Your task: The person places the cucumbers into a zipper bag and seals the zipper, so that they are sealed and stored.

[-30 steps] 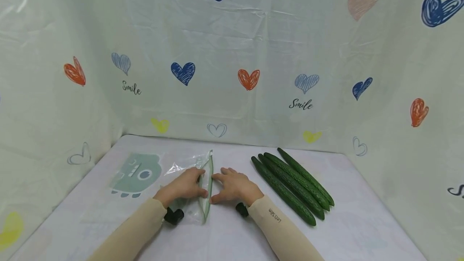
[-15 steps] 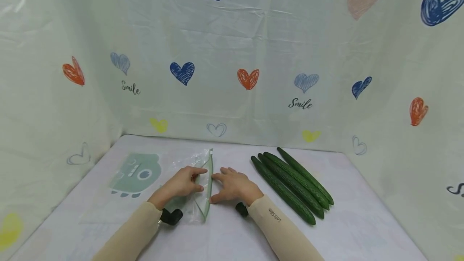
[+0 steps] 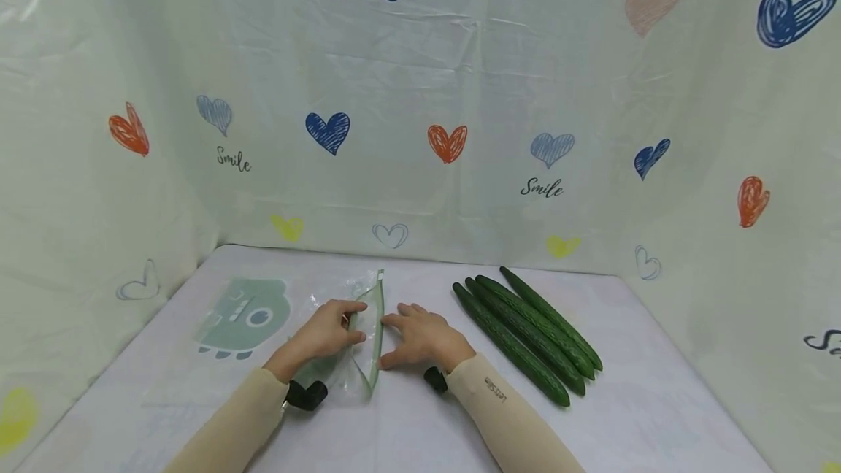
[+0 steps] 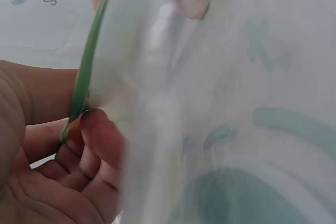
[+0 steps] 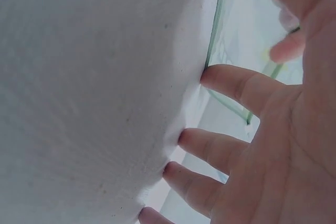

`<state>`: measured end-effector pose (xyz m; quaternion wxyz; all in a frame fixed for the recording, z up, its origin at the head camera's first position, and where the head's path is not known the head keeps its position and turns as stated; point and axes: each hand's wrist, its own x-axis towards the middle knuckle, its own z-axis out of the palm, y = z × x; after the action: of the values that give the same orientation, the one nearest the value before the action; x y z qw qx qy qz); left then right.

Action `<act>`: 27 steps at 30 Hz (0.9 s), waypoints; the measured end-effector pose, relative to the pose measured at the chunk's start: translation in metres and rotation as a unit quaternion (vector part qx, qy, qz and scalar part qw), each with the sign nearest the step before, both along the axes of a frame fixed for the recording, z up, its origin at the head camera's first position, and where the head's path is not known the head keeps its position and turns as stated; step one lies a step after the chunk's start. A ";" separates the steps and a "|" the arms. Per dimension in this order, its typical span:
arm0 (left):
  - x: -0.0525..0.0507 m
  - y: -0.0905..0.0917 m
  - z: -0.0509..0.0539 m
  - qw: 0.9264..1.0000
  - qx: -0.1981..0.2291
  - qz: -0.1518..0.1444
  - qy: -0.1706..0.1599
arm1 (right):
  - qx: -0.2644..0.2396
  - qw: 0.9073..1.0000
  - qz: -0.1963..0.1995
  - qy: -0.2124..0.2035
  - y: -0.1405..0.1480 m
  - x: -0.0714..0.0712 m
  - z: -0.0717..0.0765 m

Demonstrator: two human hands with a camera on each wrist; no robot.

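Note:
A clear zip bag [image 3: 369, 323] with a green seal strip lies on the table, its mouth spread apart and facing right. My left hand [image 3: 323, 332] pinches the raised near strip of that mouth; in the left wrist view the green strip [image 4: 90, 61] runs between thumb and curled fingers. On the other side, my right hand [image 3: 425, 340] has its fingers spread, with fingertips against the table and the lower strip [image 5: 214, 38]. Several long green cucumbers [image 3: 525, 334] lie side by side to the right of my right hand.
A white cloth covers the table [image 3: 420, 429], with a green cartoon print [image 3: 246, 312] at left, partly beneath the bag. A curtain [image 3: 407, 64] with hearts stands behind and at both sides. Dark camera mounts [image 3: 306, 395] sit at my wrists.
My left hand has drawn a little to the left, pulling the near strip along, so the bag's mouth gapes wider. The right hand and the cucumbers have stayed in place.

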<state>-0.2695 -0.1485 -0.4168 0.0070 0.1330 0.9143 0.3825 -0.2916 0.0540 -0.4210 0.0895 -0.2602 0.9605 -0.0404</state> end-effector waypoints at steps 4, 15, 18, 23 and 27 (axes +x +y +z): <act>0.001 -0.007 0.008 0.998 0.070 -0.004 -0.001 | 0.001 1.000 -0.001 -0.001 -0.001 0.000 0.000; 0.005 -0.020 0.015 0.986 0.154 -0.060 0.001 | 0.003 1.000 -0.004 -0.010 -0.001 0.002 0.003; 0.005 -0.016 0.009 0.986 0.148 -0.072 0.012 | -0.001 1.000 -0.008 -0.013 -0.002 0.004 0.002; 0.004 -0.012 0.004 0.988 0.136 -0.068 0.022 | -0.004 1.000 -0.001 0.005 -0.003 0.005 0.000; 0.002 -0.012 0.004 0.991 0.121 -0.049 0.005 | -0.001 1.000 0.003 0.015 -0.003 0.005 -0.002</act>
<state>-0.2670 -0.1601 -0.4131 0.0055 0.1796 0.8537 0.4888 -0.2869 0.0511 -0.4226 0.0745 -0.2639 0.9609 -0.0374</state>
